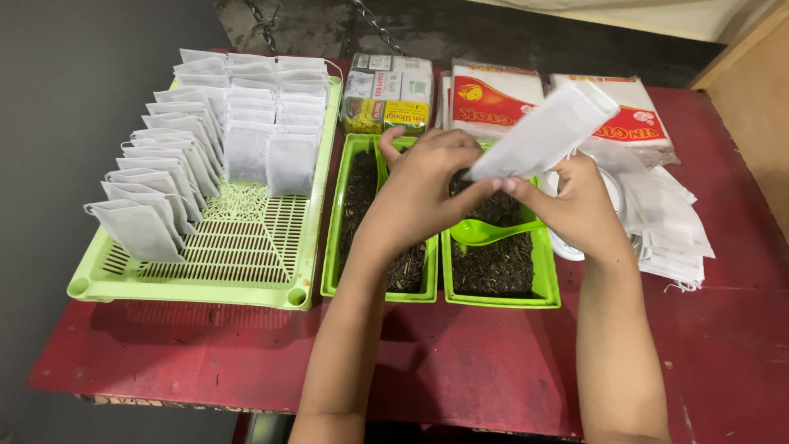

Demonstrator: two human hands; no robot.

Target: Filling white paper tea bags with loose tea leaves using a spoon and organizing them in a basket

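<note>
Together, both hands (pixel 427 185) (pixel 575 205) gripped a white bag (pixel 546 131) above the tea tray (pixel 501 300). Tilted so, it risked spilling leaves beside that tray.

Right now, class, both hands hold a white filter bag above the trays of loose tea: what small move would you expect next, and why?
Probably the right hand lets go to pick up the green spoon. Both hands pinch the white filter bag at its lower end, the left hand alongside; it looks flat and unfilled. The spoon lies in the right green tray of dark tea, directly beneath. Filled-looking bags stand in the slotted tray.
</note>
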